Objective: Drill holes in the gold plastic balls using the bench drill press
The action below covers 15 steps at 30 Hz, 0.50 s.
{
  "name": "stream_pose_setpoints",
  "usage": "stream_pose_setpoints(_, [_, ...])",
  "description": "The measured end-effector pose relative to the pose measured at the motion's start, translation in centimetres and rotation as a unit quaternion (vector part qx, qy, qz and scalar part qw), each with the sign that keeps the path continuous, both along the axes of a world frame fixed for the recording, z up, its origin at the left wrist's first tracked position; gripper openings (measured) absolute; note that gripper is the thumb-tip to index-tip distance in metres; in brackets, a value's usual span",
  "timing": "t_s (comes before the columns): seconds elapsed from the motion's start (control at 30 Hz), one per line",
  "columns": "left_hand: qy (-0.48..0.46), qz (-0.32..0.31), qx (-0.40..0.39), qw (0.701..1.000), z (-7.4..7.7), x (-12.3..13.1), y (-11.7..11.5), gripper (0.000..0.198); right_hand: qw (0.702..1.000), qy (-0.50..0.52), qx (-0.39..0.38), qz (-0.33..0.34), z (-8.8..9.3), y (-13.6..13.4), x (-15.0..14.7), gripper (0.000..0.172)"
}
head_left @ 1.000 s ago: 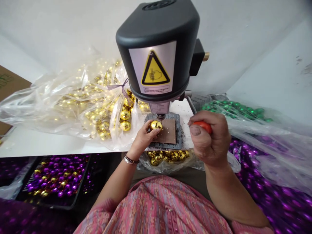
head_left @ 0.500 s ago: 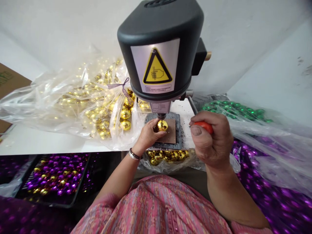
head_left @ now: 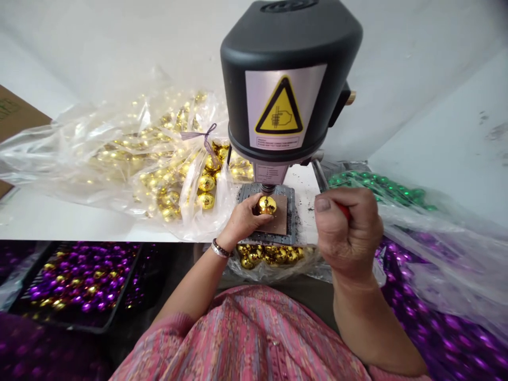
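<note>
The left hand (head_left: pixel 241 222) has its fingers (head_left: pixel 254 203) curled round a shiny gold ball (head_left: pixel 267 205), to hold it steady on a brown pad (head_left: pixel 280 225) under the drill press (head_left: pixel 286 79). The right hand (head_left: pixel 347 233) makes a tight fist round a red tool handle (head_left: pixel 343 209).

Bauble (head_left: pixel 267 205) is mirror gold, tool handle (head_left: pixel 343 210) red. Warning triangle (head_left: pixel 279 108) is yellow, black-bordered. Blouse (head_left: pixel 246 344) is pink with fine multicoloured stripes.

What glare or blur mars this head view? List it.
In the head view, glare flares on the gold bauble and the clear plastic bag; the right hand on its red tool handle looks slightly soft; wide-angle distortion bends the white table edge.
</note>
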State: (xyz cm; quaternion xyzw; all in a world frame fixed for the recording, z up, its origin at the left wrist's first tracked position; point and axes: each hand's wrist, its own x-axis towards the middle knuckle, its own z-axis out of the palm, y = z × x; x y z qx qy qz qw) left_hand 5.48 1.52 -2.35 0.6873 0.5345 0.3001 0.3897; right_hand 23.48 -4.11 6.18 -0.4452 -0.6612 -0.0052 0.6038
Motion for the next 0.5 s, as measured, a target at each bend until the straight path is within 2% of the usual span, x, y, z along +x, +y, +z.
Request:
stream_pose_setpoints(0.1, [-0.003,-0.005,0.005,1.0,0.0,0.0,0.0,0.051,1.0,-0.008,0.015,-0.02,-0.9,0.2,-0.2,0.003])
stream_pose_setpoints(0.4, [-0.019,-0.01,-0.008,1.0,-0.2,0.1,-0.1,0.05,0.995,0.056,0.074,0.022,-4.8,1.6,-0.5,0.014])
stream_pose_setpoints(0.5, [-0.019,-0.006,-0.003,1.0,-0.3,0.0,-0.1,0.05,0.994,0.065,0.079,0.028,-5.8,2.0,-0.7,0.011])
